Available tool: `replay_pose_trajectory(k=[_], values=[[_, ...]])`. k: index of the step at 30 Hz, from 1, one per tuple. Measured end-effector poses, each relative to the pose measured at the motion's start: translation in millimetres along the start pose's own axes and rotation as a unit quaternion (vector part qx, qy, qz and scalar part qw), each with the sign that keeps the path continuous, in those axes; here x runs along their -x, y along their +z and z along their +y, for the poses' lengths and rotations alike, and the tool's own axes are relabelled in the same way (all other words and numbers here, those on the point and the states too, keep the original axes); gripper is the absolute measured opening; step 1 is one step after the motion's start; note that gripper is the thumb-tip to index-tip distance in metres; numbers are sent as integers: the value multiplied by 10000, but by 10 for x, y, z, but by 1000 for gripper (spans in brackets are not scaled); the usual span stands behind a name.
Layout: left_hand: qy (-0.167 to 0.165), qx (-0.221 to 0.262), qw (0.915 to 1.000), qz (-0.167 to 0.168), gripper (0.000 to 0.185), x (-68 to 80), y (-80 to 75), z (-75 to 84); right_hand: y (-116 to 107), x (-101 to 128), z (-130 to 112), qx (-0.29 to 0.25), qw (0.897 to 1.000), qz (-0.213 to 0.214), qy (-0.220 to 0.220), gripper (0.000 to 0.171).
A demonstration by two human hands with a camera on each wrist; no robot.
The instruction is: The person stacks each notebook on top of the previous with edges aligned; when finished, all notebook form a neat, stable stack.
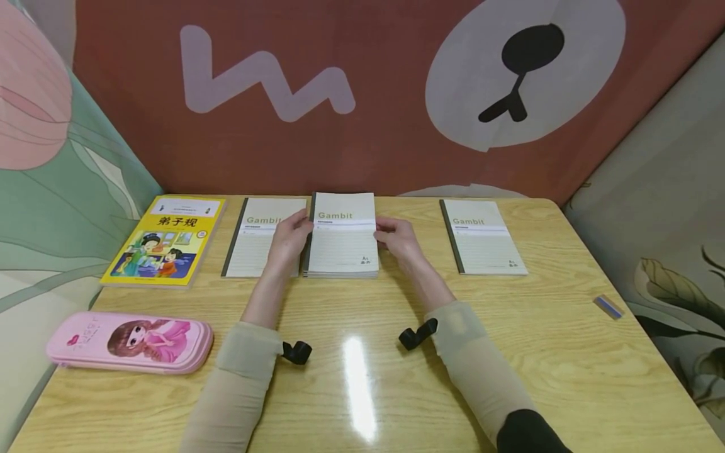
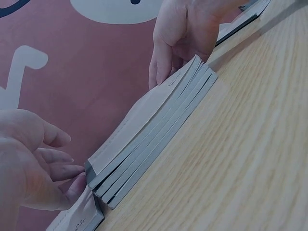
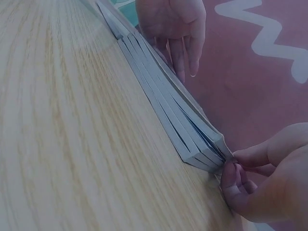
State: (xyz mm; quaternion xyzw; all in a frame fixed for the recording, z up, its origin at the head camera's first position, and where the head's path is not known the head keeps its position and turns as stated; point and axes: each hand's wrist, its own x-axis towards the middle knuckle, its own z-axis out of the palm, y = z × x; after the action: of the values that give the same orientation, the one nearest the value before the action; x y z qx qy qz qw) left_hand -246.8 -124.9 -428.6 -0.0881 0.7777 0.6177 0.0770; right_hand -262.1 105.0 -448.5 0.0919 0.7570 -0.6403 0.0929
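Observation:
A stack of several notebooks (image 1: pixel 343 242), with "Gambit" on the top cover, lies at the back middle of the table. My left hand (image 1: pixel 291 239) is at the stack's dark spine, its fingertips touching the edge and its other fingers loosely bent in the left wrist view. At the opposite edge, my right hand (image 1: pixel 398 238) pinches the top notebook (image 3: pixel 211 129) between thumb and fingers, and its corner bends up slightly. Lower layers of the stack show small gaps between them. Another notebook (image 1: pixel 243 251) lies just left of the stack, partly hidden by my left hand.
A separate notebook (image 1: pixel 487 242) lies to the right. On the left are a yellow picture book (image 1: pixel 164 242) and a pink pencil case (image 1: pixel 130 343). A small eraser-like block (image 1: pixel 608 307) sits near the right edge. A patterned cloth wall (image 1: pixel 385 151) closes off the back.

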Motion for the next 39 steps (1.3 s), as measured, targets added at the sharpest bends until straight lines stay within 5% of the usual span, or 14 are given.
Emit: replay_pose_trajectory(k=[25, 39], values=[[-38, -54, 9999, 104, 54, 16, -14, -6, -12, 6, 7, 466, 9988, -123, -45, 41], [-130, -340, 9992, -144, 57, 10, -6, -31, 8, 14, 12, 746, 9971, -144, -99, 44]])
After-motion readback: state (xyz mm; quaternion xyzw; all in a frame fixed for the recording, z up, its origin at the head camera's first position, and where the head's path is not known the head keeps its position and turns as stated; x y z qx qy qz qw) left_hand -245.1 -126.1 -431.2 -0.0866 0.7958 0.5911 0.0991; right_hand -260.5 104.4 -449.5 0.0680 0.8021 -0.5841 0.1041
